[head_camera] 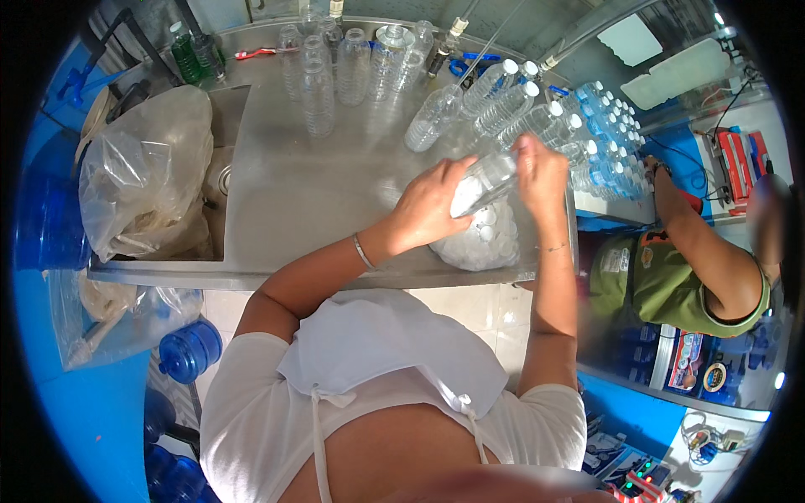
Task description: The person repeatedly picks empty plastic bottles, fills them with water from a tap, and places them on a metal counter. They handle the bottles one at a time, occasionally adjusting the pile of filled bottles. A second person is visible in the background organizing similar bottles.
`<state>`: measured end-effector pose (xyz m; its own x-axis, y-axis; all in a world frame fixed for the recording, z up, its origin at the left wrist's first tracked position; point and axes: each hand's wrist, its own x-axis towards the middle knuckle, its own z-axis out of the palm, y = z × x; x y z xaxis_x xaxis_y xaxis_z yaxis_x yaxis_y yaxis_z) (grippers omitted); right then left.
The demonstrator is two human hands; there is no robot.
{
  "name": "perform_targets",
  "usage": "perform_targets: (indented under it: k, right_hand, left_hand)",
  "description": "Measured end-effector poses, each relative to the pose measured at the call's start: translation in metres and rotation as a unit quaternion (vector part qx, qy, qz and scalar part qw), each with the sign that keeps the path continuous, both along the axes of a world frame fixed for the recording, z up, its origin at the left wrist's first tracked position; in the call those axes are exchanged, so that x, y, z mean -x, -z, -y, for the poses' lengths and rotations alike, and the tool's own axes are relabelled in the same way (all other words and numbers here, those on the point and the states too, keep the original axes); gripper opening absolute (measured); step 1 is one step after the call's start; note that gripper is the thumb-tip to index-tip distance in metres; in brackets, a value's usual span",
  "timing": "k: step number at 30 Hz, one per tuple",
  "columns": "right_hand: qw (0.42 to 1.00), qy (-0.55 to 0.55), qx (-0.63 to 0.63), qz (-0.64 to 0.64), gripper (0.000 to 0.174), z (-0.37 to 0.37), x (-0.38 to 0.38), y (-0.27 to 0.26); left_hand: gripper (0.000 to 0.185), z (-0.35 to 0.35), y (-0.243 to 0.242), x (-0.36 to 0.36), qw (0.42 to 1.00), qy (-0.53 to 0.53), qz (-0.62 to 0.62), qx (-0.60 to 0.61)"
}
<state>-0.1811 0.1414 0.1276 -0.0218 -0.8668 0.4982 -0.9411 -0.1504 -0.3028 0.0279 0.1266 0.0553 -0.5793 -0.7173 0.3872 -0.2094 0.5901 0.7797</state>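
A clear plastic bottle (492, 178) lies tilted between my two hands, above the steel counter. My left hand (431, 202) grips it near the lower left end. At its upper right end my right hand (539, 173) has its fingers closed around the neck, which they hide. Just below the bottle sits a clear plastic bag of white bottle caps (481, 242), near the counter's front edge. Beyond my hands, an uncapped clear bottle (434, 117) leans beside several white-capped bottles (506, 108).
Uncapped bottles (317, 94) stand at the back of the steel counter (302, 207). A large plastic bag (151, 176) fills much of the sink at left. Blue-labelled bottles (607, 151) crowd the right side, near another person's arm (685, 201). A toothbrush (255, 54) lies behind.
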Motion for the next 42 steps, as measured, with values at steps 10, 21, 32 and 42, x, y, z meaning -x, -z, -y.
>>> perform_targets:
  k: [10,21,32,42]
  right_hand:
    - [0.912,0.342,0.031,-0.223,0.034,0.042,0.139,0.039]
    - [0.949,0.311,0.046,-0.023,0.041,0.029,0.143,0.063]
    - [0.994,0.055,-0.086,0.050,0.017,-0.058,-0.042,0.168]
    - [0.989,0.084,-0.047,0.110,0.020,-0.060,-0.049,0.175]
  left_hand:
    - [0.060,-0.019,0.074,0.007,0.953,0.198,0.218,0.065]
    - [0.053,-0.006,0.086,-0.015,0.962,0.146,0.230,0.033]
    - [0.049,0.007,0.081,-0.016,0.992,0.038,0.109,0.054]
    - [0.049,-0.001,0.127,-0.009,0.994,-0.015,0.038,0.097]
